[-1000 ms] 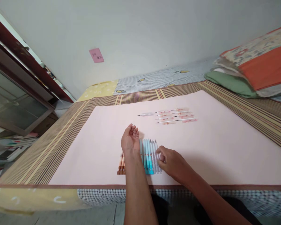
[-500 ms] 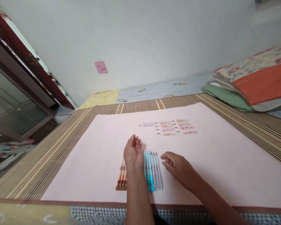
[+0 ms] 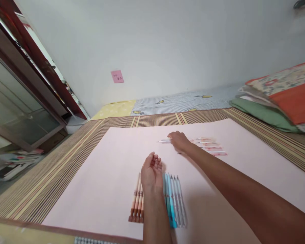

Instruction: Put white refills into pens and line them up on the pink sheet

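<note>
My left hand [image 3: 152, 173] rests palm up, fingers loosely curled and holding nothing, above a row of pens on the pink sheet [image 3: 104, 179]. Brown-and-peach pens [image 3: 136, 205] lie to its left; blue pens [image 3: 170, 203] and translucent grey pens [image 3: 179, 203] lie to its right. The forearm hides the middle of the row. My right hand [image 3: 180, 140] is over the farther group of slim white sticks with dark tips, each beside a translucent sleeve. Its fingertips are near the leftmost stick [image 3: 164, 141]; their undersides are hidden. More sticks with pink-patterned sleeves [image 3: 212, 148] show beyond its wrist.
The sheet lies on a striped mat [image 3: 83, 152]. Folded cloths and a floral-and-orange cushion [image 3: 292, 101] are piled at the right. A pink note [image 3: 117, 76] is on the wall behind. A glass-panelled cabinet door [image 3: 22, 98] stands at the left.
My right hand has moved from beside the grey pens, up and forward to the far sticks. My left hand keeps its pose over the pens. The view has shifted slightly.
</note>
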`<state>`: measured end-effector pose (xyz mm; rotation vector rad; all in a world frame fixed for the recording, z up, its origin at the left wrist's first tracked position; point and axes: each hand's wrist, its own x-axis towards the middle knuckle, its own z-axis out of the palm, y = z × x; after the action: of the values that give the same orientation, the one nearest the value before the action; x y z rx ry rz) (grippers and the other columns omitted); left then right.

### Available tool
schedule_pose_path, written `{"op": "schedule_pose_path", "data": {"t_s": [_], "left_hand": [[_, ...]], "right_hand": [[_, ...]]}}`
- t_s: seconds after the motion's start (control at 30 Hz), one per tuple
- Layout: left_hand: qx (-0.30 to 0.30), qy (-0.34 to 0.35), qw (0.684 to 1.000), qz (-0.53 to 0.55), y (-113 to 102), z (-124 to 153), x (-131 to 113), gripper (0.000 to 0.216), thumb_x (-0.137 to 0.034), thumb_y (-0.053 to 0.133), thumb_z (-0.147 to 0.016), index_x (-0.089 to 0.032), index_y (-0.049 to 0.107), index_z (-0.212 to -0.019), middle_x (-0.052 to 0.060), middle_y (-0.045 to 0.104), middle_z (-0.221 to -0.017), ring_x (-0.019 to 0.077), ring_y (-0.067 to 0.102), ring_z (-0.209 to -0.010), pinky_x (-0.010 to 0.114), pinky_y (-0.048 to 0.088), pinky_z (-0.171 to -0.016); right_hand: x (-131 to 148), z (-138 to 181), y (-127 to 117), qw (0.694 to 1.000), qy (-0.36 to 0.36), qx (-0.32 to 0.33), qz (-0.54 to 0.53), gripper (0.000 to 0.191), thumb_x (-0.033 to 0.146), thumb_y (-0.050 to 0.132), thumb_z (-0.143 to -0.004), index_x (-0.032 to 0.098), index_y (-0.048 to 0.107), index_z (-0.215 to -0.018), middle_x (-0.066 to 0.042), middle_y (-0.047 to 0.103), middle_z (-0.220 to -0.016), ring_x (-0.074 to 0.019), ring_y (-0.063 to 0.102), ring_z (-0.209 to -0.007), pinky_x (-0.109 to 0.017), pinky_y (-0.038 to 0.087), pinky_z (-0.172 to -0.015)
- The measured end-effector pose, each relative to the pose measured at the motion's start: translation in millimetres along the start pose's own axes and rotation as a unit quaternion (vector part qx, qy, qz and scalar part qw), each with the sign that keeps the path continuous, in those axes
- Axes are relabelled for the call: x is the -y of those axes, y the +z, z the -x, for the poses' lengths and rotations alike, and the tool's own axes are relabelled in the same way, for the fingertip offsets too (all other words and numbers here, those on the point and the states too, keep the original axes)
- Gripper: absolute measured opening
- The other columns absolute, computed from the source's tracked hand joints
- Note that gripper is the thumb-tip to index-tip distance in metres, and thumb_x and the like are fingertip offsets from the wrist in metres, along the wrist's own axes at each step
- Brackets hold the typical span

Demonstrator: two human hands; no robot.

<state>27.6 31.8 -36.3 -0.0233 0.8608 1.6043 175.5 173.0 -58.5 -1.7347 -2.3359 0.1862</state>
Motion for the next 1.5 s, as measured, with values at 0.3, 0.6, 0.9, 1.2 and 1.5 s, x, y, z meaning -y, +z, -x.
{"op": "schedule_pose_path", "data": {"t_s": [0.3, 0.6, 0.9, 1.2, 1.5], "left_hand": [[0.002, -0.004, 1.000, 0.005, 0.8, 0.8, -0.9, 0.008, -0.011, 0.059, -0.086, -0.009, 0.067, -0.086, 0.003, 0.063, -0.068, 0.0093, 0.061, -0.057, 0.018, 0.046, -0.054], [0.000, -0.010, 1.000, 0.008, -0.4, -0.9, -1.9, 0.008, -0.011, 0.059, -0.086, -0.008, 0.066, -0.087, 0.003, 0.063, -0.069, 0.0092, 0.060, -0.057, 0.018, 0.046, -0.054], [-0.001, -0.020, 1.000, 0.022, -1.1, -0.2, -4.0, 0.008, -0.011, 0.058, -0.087, -0.009, 0.066, -0.086, 0.003, 0.062, -0.069, 0.0085, 0.059, -0.056, 0.018, 0.047, -0.054], [0.008, -0.028, 0.999, 0.028, -1.5, -1.9, -1.6, 0.008, -0.009, 0.057, -0.087, -0.009, 0.065, -0.086, 0.002, 0.061, -0.070, 0.0083, 0.059, -0.057, 0.017, 0.047, -0.054], [-0.020, 0.013, 0.998, 0.052, -6.1, -4.6, -10.7, 0.008, -0.006, 0.057, -0.085, -0.010, 0.064, -0.084, 0.000, 0.058, -0.068, 0.0066, 0.056, -0.057, 0.016, 0.046, -0.054]], "right_hand": [[8.4, -16.4, 15.6, 0.997, -0.025, 0.063, 0.049, 0.030, 0.038, 0.060, -0.093, 0.015, 0.062, -0.112, -0.009, 0.062, -0.118, -0.0225, 0.060, -0.105, -0.044, 0.049, -0.091], [16.6, -1.2, 12.3, 0.994, -0.064, 0.066, 0.050, 0.023, 0.035, 0.058, -0.094, 0.015, 0.062, -0.105, -0.005, 0.064, -0.104, -0.0193, 0.061, -0.094, -0.039, 0.050, -0.083], [21.9, 23.0, -2.5, 0.991, -0.111, 0.068, 0.043, 0.019, 0.005, 0.061, -0.072, 0.017, 0.059, -0.087, -0.009, 0.066, -0.087, -0.0206, 0.057, -0.081, -0.028, 0.028, -0.063], [-29.8, 136.9, -11.3, 0.999, -0.001, 0.039, -0.028, 0.015, 0.027, 0.055, -0.087, 0.020, 0.051, -0.074, -0.003, 0.059, -0.071, -0.0159, 0.045, -0.060, -0.027, 0.022, -0.057], [-14.1, 138.5, -13.9, 0.997, -0.046, 0.018, -0.063, 0.007, 0.016, 0.054, -0.085, 0.019, 0.060, -0.084, -0.006, 0.065, -0.090, -0.0194, 0.056, -0.083, -0.028, 0.035, -0.070]]}}
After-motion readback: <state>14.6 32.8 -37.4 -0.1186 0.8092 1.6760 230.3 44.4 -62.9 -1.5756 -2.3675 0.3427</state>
